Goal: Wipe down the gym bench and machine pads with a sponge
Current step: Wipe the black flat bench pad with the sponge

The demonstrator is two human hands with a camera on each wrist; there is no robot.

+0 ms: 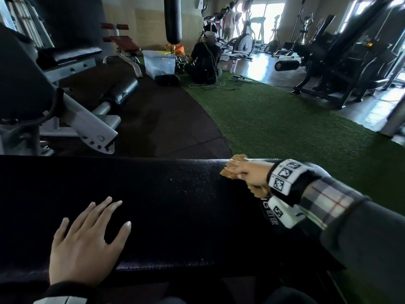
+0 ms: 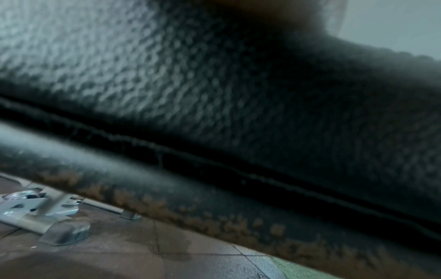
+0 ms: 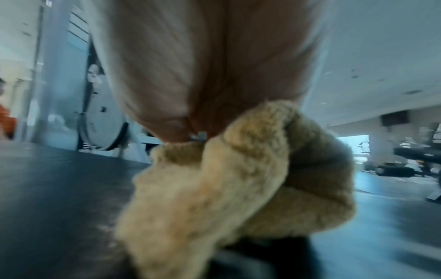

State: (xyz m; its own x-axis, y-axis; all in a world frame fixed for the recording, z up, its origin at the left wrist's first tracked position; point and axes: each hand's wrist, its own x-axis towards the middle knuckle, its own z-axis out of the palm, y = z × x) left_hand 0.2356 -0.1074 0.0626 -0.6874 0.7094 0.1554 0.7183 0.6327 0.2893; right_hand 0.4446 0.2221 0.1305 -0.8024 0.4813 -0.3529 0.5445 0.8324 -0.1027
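Observation:
A long black padded bench (image 1: 175, 211) runs across the near part of the head view, with small droplets on its middle. My left hand (image 1: 87, 240) lies flat on its near left part, fingers straight and spread. My right hand (image 1: 245, 172) presses a tan fuzzy sponge (image 1: 232, 170) onto the far right edge of the bench, fingers laid flat over it. The right wrist view shows the palm (image 3: 203, 66) on top of the bunched sponge (image 3: 226, 179). The left wrist view shows only the bench's grained side (image 2: 214, 85) and its seam.
A grey-framed machine with black pads (image 1: 65, 55) stands at the left beyond the bench. A person (image 1: 205, 60) sits on the green turf (image 1: 274, 119) next to a clear plastic bin (image 1: 160, 62). Dark machines (image 1: 328, 62) fill the far right.

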